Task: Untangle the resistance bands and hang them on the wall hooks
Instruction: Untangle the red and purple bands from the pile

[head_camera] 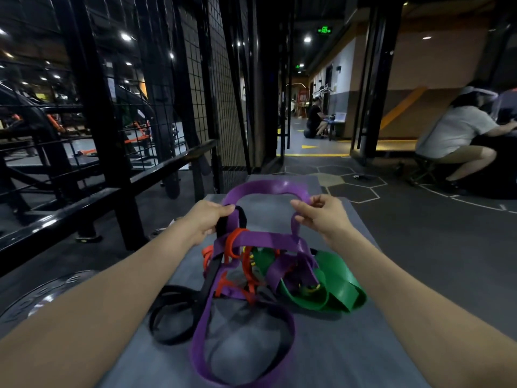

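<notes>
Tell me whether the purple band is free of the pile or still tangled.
Still tangled: the purple band threads through the orange band and black band.

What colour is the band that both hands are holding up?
Purple. The purple band arches between the left hand and right hand, clearest in the head view.

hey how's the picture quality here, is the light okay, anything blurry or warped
Head view: dim gym lighting with bright ceiling spots; strong wide-angle warp bends the black rack and stretches both forearms; the hands and purple band are fairly sharp; the tangle's lower loops and distant people are soft.
</notes>
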Demonstrator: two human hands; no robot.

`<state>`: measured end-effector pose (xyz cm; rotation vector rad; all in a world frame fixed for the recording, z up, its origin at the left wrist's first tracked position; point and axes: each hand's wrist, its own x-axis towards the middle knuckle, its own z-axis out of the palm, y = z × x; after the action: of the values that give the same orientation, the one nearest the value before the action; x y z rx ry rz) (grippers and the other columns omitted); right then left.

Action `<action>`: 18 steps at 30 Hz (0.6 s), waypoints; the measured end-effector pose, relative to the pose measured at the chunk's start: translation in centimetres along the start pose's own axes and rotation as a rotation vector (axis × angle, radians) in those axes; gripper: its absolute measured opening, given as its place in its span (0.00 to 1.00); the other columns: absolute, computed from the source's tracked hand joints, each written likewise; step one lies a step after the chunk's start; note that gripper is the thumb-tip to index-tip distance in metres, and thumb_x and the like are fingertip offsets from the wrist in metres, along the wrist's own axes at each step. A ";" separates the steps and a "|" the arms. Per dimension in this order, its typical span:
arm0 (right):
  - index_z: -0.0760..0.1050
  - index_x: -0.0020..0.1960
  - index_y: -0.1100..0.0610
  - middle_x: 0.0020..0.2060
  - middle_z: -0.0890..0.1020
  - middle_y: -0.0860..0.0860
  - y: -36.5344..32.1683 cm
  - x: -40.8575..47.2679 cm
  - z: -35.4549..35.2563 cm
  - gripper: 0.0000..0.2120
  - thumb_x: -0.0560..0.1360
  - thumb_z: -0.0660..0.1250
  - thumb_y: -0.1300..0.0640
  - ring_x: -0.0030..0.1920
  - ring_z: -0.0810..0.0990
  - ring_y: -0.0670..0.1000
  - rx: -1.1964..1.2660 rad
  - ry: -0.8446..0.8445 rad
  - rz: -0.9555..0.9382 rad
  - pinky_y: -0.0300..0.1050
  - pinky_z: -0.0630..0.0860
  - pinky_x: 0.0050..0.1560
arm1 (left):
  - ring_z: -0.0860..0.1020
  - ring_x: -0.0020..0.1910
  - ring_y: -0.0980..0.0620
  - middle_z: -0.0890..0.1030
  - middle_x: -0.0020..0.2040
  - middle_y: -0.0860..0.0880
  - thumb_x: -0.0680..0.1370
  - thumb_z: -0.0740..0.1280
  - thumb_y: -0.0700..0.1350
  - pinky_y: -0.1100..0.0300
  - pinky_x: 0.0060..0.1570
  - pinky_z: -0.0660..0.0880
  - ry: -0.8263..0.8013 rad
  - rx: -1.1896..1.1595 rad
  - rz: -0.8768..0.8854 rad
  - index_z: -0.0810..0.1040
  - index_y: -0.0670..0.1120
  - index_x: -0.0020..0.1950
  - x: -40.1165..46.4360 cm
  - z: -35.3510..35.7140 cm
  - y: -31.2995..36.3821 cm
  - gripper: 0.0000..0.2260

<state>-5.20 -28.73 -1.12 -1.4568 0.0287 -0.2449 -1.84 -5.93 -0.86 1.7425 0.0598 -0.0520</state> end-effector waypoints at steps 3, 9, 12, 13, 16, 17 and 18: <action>0.70 0.40 0.61 0.34 0.75 0.53 1.8 -0.2 0.6 0.10 0.70 0.72 0.62 0.33 0.77 0.47 -0.057 -0.034 0.047 0.34 0.80 0.34 | 0.78 0.43 0.50 0.81 0.41 0.46 0.76 0.67 0.41 0.59 0.50 0.74 0.005 -0.009 -0.037 0.79 0.41 0.44 -0.2 0.1 -1.4 0.04; 0.77 0.52 0.68 0.44 0.82 0.63 3.6 -1.2 1.0 0.11 0.70 0.70 0.68 0.41 0.78 0.52 -0.507 -0.268 -0.006 0.43 0.79 0.48 | 0.76 0.36 0.51 0.78 0.39 0.45 0.78 0.64 0.37 0.59 0.38 0.75 0.078 -0.134 -0.122 0.75 0.41 0.40 -0.5 0.2 -3.2 0.06; 0.75 0.61 0.63 0.52 0.81 0.57 5.0 -2.3 1.0 0.21 0.69 0.69 0.68 0.48 0.76 0.51 -0.825 -0.533 -0.021 0.42 0.73 0.50 | 0.77 0.32 0.51 0.79 0.34 0.47 0.78 0.64 0.37 0.60 0.30 0.77 0.126 -0.293 -0.177 0.73 0.42 0.40 -0.7 0.4 -3.7 0.06; 0.74 0.63 0.61 0.52 0.80 0.55 5.2 -2.5 0.9 0.22 0.69 0.69 0.67 0.50 0.77 0.51 -0.902 -0.593 -0.039 0.41 0.72 0.50 | 0.78 0.31 0.51 0.79 0.33 0.46 0.77 0.65 0.37 0.58 0.32 0.78 0.134 -0.324 -0.185 0.73 0.42 0.41 -0.7 0.5 -4.0 0.06; 0.72 0.63 0.58 0.55 0.78 0.52 5.9 -3.4 0.2 0.26 0.66 0.74 0.62 0.56 0.77 0.52 -1.020 -0.729 -0.025 0.42 0.73 0.54 | 0.76 0.36 0.50 0.79 0.40 0.44 0.76 0.66 0.36 0.54 0.42 0.76 0.141 -0.318 -0.202 0.73 0.42 0.41 -0.4 0.5 -5.2 0.05; 0.73 0.62 0.57 0.55 0.78 0.52 6.3 -3.6 0.0 0.27 0.65 0.75 0.60 0.55 0.77 0.52 -1.098 -0.770 -0.039 0.43 0.73 0.54 | 0.76 0.36 0.51 0.79 0.40 0.45 0.76 0.66 0.37 0.56 0.42 0.76 0.138 -0.307 -0.207 0.74 0.42 0.41 -0.3 0.5 -5.5 0.04; 0.74 0.60 0.56 0.54 0.79 0.53 6.7 -3.8 -0.1 0.26 0.64 0.76 0.58 0.53 0.77 0.51 -1.180 -0.786 -0.085 0.42 0.73 0.52 | 0.76 0.37 0.51 0.78 0.40 0.45 0.76 0.66 0.37 0.57 0.41 0.76 0.126 -0.307 -0.207 0.75 0.41 0.42 -0.3 0.4 -5.6 0.03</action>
<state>-7.97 -27.51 -8.25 -2.6388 -0.6205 0.3720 -2.58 -5.39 -6.44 1.4256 0.3241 -0.0803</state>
